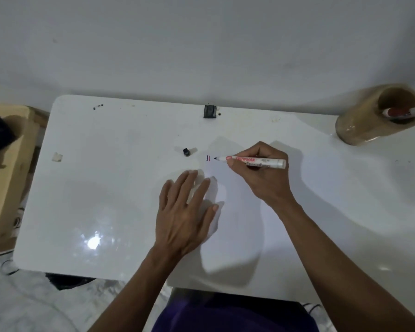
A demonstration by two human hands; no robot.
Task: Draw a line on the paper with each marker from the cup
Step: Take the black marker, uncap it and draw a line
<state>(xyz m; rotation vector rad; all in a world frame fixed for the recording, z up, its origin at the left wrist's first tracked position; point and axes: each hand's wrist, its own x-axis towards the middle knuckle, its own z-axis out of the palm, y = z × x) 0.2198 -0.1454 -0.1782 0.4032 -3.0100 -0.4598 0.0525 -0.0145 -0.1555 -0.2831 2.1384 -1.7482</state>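
left hand (185, 212) lies flat, fingers spread wide, palm down on the lower left part of the paper (230, 212), holding nothing. the paper is white on the white surface (94, 188) and its edges are hard to trace. right hand (261, 171), at 1 o'clock from the left hand, is closed round a white marker (254, 161) with red lettering, lying almost level, its dark tip pointing to 9 o'clock. just beyond the tip are two short upright lines (208, 158), one red and one dark blue; whether the tip touches the paper cannot be told. a small black cap (187, 152) lies on the surface at 9 o'clock from the lines. a black clip (210, 111) sits at the far edge. the tan cup (379, 116) stands at far 2 o'clock, well apart, with one blue-capped marker (405, 112) leaning in it.
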